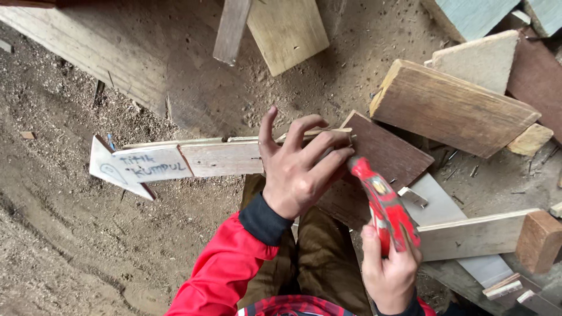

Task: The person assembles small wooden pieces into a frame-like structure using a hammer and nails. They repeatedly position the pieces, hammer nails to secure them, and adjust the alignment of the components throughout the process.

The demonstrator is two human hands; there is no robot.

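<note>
**Hands on arrow sign, hammer gripped**

Sawdust floor (pixel 70 234) lies open to the left; right side crowded with offcut boards (pixel 451 108) and a dark plywood panel (pixel 383 155). Arrow-shaped wooden sign (pixel 170 162) lies across the knees, tip pointing left. Left hand (pixel 298 167) presses its right end, fingers (pixel 304 126) spread, gripping nothing. Right hand (pixel 389 272) is wrapped tight around a red-handled hammer (pixel 383 202), head hidden behind the left hand.
</note>
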